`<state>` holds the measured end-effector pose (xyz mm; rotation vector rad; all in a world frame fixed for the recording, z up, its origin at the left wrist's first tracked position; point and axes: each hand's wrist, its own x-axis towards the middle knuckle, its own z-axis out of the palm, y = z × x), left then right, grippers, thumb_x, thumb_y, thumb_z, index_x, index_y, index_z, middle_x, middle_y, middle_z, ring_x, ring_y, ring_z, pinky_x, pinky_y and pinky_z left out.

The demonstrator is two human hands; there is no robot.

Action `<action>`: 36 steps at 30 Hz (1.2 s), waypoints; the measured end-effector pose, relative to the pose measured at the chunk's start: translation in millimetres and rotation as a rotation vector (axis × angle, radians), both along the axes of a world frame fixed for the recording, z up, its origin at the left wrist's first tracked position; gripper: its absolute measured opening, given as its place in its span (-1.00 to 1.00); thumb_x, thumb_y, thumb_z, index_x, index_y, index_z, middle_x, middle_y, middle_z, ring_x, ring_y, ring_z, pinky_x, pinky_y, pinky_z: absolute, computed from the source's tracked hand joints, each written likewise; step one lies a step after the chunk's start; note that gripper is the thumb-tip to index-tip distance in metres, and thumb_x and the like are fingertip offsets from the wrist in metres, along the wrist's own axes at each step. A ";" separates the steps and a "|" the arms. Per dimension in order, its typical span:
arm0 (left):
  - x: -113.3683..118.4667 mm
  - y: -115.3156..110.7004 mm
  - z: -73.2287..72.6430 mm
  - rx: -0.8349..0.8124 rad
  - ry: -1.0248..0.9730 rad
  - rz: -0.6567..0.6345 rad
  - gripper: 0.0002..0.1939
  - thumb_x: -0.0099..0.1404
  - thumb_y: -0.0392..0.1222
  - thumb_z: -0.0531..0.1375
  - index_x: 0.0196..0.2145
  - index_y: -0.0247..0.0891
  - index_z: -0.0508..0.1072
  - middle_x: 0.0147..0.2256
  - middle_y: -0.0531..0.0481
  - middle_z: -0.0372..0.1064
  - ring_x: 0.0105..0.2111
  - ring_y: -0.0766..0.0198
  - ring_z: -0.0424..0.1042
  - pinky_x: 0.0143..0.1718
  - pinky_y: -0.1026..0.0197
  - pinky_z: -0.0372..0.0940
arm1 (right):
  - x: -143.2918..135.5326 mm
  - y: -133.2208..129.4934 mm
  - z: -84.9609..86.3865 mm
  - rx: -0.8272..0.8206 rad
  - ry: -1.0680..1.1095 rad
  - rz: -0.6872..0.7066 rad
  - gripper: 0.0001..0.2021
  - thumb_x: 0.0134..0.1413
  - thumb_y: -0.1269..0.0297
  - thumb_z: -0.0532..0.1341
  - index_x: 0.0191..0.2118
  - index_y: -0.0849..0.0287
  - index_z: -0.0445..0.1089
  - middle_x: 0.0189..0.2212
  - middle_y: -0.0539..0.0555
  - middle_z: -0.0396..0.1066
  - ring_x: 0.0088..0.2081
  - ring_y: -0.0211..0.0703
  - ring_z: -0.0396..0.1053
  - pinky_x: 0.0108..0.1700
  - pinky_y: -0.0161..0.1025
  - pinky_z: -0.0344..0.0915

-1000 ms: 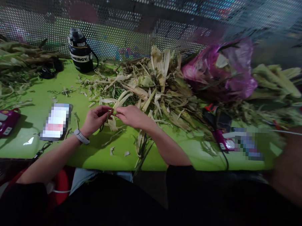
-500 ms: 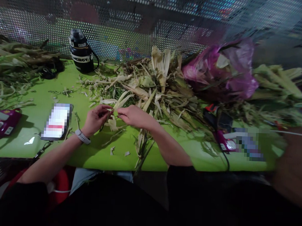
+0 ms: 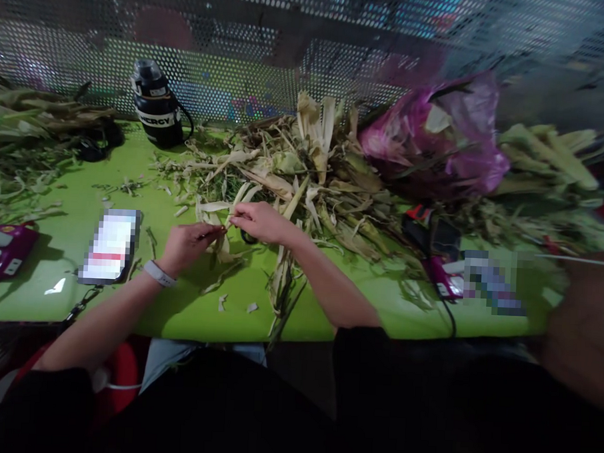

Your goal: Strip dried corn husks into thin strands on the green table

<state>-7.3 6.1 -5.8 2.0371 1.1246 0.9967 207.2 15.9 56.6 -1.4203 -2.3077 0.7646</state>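
My left hand, with a pale band on its wrist, is closed in a pinch at the lower end of a corn husk strip. Just above and to the right, my right hand pinches the same strip between thumb and fingers. Pale husk pieces fan out behind the fingertips, and more hang below them. A dark ring-shaped thing, perhaps a scissor handle, shows partly under my right hand. Beyond both hands lies a heap of dry corn husks.
On the green table a phone lies left of my hands. A black bottle stands at the back by the perforated screen. To the right are a pink plastic bag and a purple device. Another person's arm is at far right.
My right hand has moved slightly up and left, and my left hand slightly down, its fingers now closer together. The view has shifted a little.
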 end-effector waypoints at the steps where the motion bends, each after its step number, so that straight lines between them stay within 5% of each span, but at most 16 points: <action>1: -0.8 -0.4 0.7 0.077 0.043 -0.014 -0.82 0.24 -0.08 0.28 -0.23 -0.11 0.64 -0.25 -0.09 0.59 -0.33 0.19 0.52 -0.22 0.17 0.37 | 1.5 1.7 -1.3 -0.010 0.020 0.004 -0.81 0.20 0.24 0.12 -0.36 0.23 0.37 -0.54 -0.03 0.25 -0.47 -0.30 0.12 -0.37 -0.31 -0.07; 4: -1.1 -0.3 5.0 0.310 0.101 -0.045 -0.87 0.21 -0.13 0.31 -0.29 -0.13 0.65 -0.25 -0.09 0.59 -0.32 0.19 0.52 -0.26 0.19 0.37 | 4.1 4.2 -3.4 -0.038 0.066 0.036 -0.79 0.19 0.21 0.11 -0.37 0.23 0.35 -0.53 -0.04 0.24 -0.47 -0.31 0.12 -0.37 -0.31 -0.07; 7: 1.4 0.9 7.1 0.396 0.022 -0.226 -0.88 0.23 -0.19 0.29 -0.28 -0.16 0.64 -0.20 -0.10 0.59 -0.24 0.20 0.53 -0.20 0.18 0.40 | 3.1 3.8 -3.6 -0.082 0.118 0.096 -0.77 0.19 0.18 0.10 -0.35 0.24 0.35 -0.50 -0.02 0.29 -0.45 -0.30 0.16 -0.35 -0.31 -0.03; 11: 5.4 1.4 4.4 0.015 -0.180 -0.399 -0.83 0.26 -0.18 0.28 -0.22 -0.24 0.63 -0.24 -0.13 0.60 -0.27 0.22 0.57 -0.19 0.19 0.45 | -0.1 2.4 -2.5 -0.117 0.142 0.171 -0.78 0.17 0.19 0.11 -0.32 0.25 0.38 -0.42 0.02 0.37 -0.39 -0.27 0.22 -0.29 -0.30 0.04; 15: 8.9 0.9 3.9 -0.458 -0.298 -0.236 -0.69 0.17 -0.03 0.34 -0.24 -0.32 0.62 -0.41 -0.10 0.58 -0.51 0.32 0.48 -0.44 0.27 0.40 | 2.5 3.0 -0.5 -0.151 0.087 0.172 -0.79 0.18 0.23 0.12 -0.31 0.27 0.40 -0.41 0.03 0.38 -0.38 -0.27 0.24 -0.29 -0.30 0.06; 20: 11.7 0.5 5.9 -0.688 -0.376 -0.143 -0.55 0.02 0.02 0.43 -0.24 -0.38 0.53 -0.42 -0.09 0.56 -0.50 0.34 0.46 -0.42 0.27 0.36 | 13.4 -0.8 10.4 -0.125 0.048 0.184 -0.78 0.23 0.24 0.10 -0.21 0.28 0.39 -0.38 0.05 0.39 -0.40 -0.29 0.22 -0.32 -0.30 0.06; 26: 11.2 3.4 -1.5 -0.764 -0.310 -0.198 -0.53 -0.06 0.08 0.45 -0.37 -0.38 0.50 -0.42 -0.12 0.56 -0.44 0.28 0.49 -0.32 0.20 0.37 | 14.1 -12.1 22.8 -0.066 0.211 0.285 -0.77 0.29 0.23 0.07 -0.14 0.27 0.37 -0.40 0.02 0.35 -0.42 -0.31 0.20 -0.32 -0.29 0.10; 36: 14.4 -1.6 4.4 -0.569 0.036 -0.351 -0.61 0.13 0.09 0.31 -0.32 -0.34 0.60 -0.35 -0.09 0.57 -0.38 0.23 0.47 -0.29 0.21 0.33 | -11.1 -12.2 4.9 -0.132 0.569 0.183 -0.80 0.30 0.20 0.08 -0.21 0.23 0.34 -0.57 -0.10 0.22 -0.57 -0.36 0.18 -0.43 -0.33 0.17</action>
